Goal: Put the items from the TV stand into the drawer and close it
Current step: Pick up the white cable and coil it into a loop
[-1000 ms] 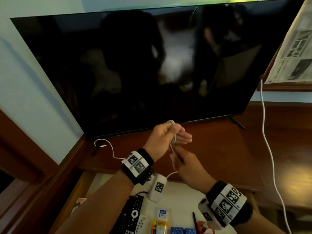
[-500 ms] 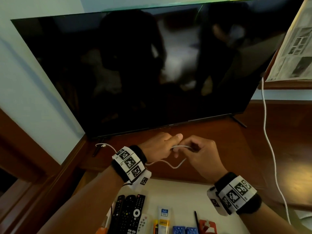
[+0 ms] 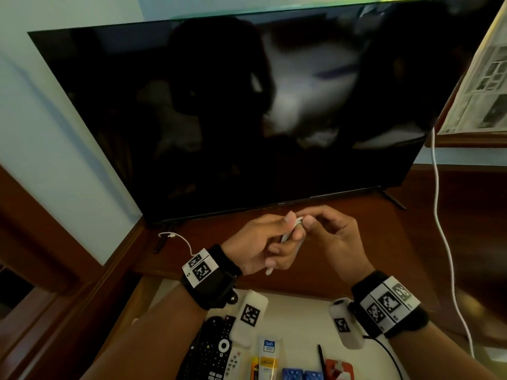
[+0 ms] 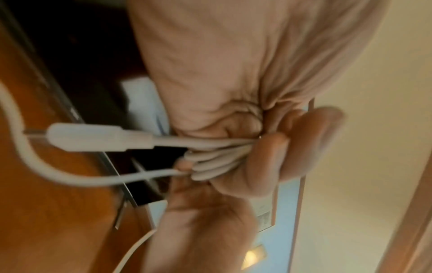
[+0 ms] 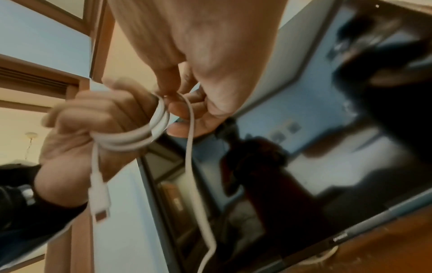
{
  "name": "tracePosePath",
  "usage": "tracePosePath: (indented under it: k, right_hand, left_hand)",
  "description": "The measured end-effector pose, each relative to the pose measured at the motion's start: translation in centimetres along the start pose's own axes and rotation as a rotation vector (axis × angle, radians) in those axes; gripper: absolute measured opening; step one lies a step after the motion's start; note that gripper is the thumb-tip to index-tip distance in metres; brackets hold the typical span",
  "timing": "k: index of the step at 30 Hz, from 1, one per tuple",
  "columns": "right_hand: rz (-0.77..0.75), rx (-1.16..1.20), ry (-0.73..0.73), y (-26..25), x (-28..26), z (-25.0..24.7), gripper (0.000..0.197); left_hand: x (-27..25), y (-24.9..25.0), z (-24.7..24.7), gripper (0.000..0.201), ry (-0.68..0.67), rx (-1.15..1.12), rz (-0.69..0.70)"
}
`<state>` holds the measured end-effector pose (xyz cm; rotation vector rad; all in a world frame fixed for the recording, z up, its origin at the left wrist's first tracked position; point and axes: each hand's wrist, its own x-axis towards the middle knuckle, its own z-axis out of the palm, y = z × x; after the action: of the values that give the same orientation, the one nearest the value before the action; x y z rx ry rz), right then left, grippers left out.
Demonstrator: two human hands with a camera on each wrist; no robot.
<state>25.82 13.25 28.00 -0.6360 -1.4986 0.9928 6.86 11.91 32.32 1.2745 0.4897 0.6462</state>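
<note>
A white charging cable [image 3: 295,229] is wound in several loops round the fingers of my left hand [image 3: 260,242], which grips the coil [image 4: 217,160] above the TV stand [image 3: 397,242]. One plug [image 4: 93,136] sticks out of the coil [image 5: 140,136] toward the wrist. My right hand [image 3: 332,237] pinches the free strand [image 5: 190,129] at the left fingertips. The cable's tail [image 3: 175,237] runs past the left wrist and ends on the stand near the TV's left foot. Below the hands, the drawer [image 3: 296,319] stands open.
The drawer holds black remotes [image 3: 216,349], a small white remote [image 3: 233,363], a tube [image 3: 267,352], blue boxes [image 3: 301,375], a pen [image 3: 321,357] and a red item [image 3: 338,368]. A large TV [image 3: 247,119] fills the back. Another white cable [image 3: 439,229] hangs at right, under a newspaper [image 3: 482,78].
My right hand rose from below the left hand to its fingertips with the strand. The left hand sank toward the stand, and the slack between the hands is taken up.
</note>
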Motion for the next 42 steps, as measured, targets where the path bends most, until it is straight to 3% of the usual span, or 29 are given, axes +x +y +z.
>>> tracePosePath:
  k: [3, 5, 8, 11, 15, 21, 26, 29, 32, 36, 39, 42]
  right_hand:
    - [0.139, 0.173, -0.026, 0.5, -0.2, 1.1, 0.02]
    - [0.207, 0.177, -0.038, 1.2, -0.6, 1.8, 0.022]
    - [0.221, 0.009, -0.1, 1.6, -1.2, 1.9, 0.032]
    - [0.213, -0.172, -0.179, 1.5, -1.2, 1.5, 0.019]
    - [0.211, -0.27, -0.206, 1.7, -1.2, 1.6, 0.017]
    - [0.268, -0.468, -0.149, 2.5, -0.9, 2.5, 0.014]
    - [0.192, -0.616, -0.118, 3.4, -0.1, 3.6, 0.017]
    - [0.171, -0.572, -0.193, 3.6, 0.4, 4.7, 0.012]
    - [0.149, -0.582, -0.288, 3.9, 1.0, 5.7, 0.024]
    - [0.086, -0.636, -0.38, 5.2, 2.4, 7.2, 0.007]
    - [0.043, -0.613, -0.461, 6.2, 3.3, 9.7, 0.002]
    - [0.066, -0.578, -0.526, 7.5, 4.1, 13.1, 0.005]
  left_hand:
    - [0.8, 0.5, 1.3, 0.039, -0.009, -0.236, 0.158]
    - [1.3, 1.2, 1.8, 0.036, 0.061, -0.284, 0.24]
    - [2.0, 1.7, 1.3, 0.032, 0.204, -0.165, 0.314]
    - [2.5, 1.2, 0.7, 0.031, 0.319, 0.068, 0.354]
    - [3.6, -0.2, -0.1, 0.026, 0.465, 0.536, 0.243]
    - [4.5, -0.6, -0.8, 0.019, 0.416, 1.2, -0.041]
    - [3.5, -0.2, -1.6, 0.021, 0.41, 1.591, -0.174]
    - [1.8, -0.2, -3.1, 0.023, 0.404, 1.691, -0.234]
    - [-0.5, -0.8, -5.4, 0.04, 0.457, 1.604, -0.368]
    - [-5.0, -2.0, -7.1, 0.058, 0.582, 1.083, -0.498]
    - [-8.1, -3.5, -7.8, 0.045, 0.617, 0.613, -0.46]
    - [-11.3, -4.9, -8.8, 0.041, 0.675, 0.384, -0.379]
